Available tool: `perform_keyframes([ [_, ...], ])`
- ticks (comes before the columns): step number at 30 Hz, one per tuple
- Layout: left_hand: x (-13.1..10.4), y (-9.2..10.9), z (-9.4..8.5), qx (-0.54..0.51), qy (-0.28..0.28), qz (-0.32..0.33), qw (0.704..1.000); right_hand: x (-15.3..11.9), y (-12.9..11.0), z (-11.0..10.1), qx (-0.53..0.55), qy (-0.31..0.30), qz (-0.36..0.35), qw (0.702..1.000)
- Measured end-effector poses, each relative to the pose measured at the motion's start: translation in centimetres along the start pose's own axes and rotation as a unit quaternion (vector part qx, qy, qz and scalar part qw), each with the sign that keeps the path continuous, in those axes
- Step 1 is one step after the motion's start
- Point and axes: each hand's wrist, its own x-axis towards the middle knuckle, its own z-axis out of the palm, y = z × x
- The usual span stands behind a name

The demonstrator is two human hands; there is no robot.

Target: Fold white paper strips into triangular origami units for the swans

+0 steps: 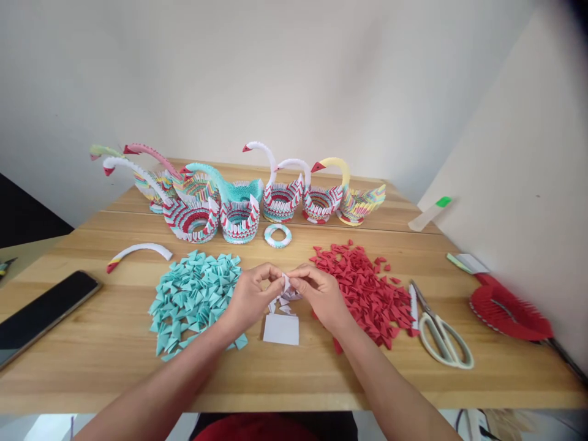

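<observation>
Both hands meet at the middle of the table, pinching one small white folded paper piece (286, 282) between them. My left hand (252, 294) closes its thumb and fingertips on the piece's left side. From the right, my right hand (324, 295) pinches it too. Several white folded paper triangles (285, 308) lie just below the fingers, partly covered by them. Nearer me rests a stack of white paper rectangles (281, 329). A heap of teal paper triangles (195, 297) spreads beside my left hand, and a heap of red paper triangles (367, 294) lies beside my right.
Several paper swans (239, 220) stand along the back, with a paper ring (278, 244) before them. A white curved paper neck (142, 248) and a phone (46, 315) lie left. Scissors (443, 337), a red fan-like object (509, 312) and a green-tipped strip (429, 214) are right.
</observation>
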Motion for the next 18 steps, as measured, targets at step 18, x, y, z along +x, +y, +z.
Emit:
perform_keyframes([
  [18, 0.02, 0.29, 0.17, -0.075, -0.056, -0.085, 0.992, -0.05, -0.87, -0.22, -0.123, 0.024, -0.091, 0.988],
])
